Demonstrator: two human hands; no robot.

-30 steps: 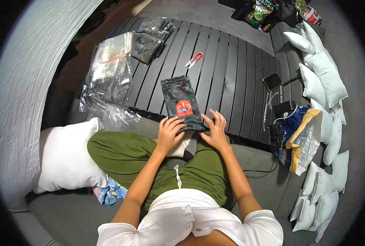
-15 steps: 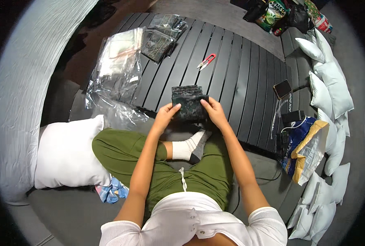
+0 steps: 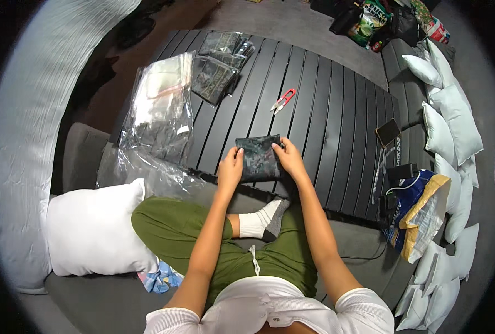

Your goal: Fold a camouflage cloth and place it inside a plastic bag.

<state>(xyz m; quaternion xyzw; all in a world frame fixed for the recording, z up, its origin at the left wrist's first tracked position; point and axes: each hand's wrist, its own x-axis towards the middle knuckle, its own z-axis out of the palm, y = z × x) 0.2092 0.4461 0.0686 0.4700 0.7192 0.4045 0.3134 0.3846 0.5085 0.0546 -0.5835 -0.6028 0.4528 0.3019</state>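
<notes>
Between my two hands is a folded dark camouflage cloth (image 3: 259, 160), a flat square at the near edge of the slatted black table (image 3: 314, 119). My left hand (image 3: 231, 168) grips its left side with the thumb on top. The right hand (image 3: 289, 158) pinches its upper right part, thumb on the face of the cloth. The fingers underneath are hidden. Beyond the cloth lie red-handled thread snips (image 3: 284, 101). Several similar dark camouflage pieces in clear packaging (image 3: 217, 78) are piled at the far left. Nearer to me, clear plastic bags (image 3: 161, 111) spread over the table's left edge.
A phone (image 3: 388, 132) lies at the table's right end. Beside it stand a black box-shaped device (image 3: 402, 171) with a cable and a blue, yellow and silver bag (image 3: 420, 217). Small white pillows (image 3: 456, 122) line the right; a larger white pillow (image 3: 97, 229) is at my left.
The cloth's upper layers, which stood out in uneven steps, now lie as one even square. My right hand has moved from its upper right corner onto its face. The view has shifted slightly.
</notes>
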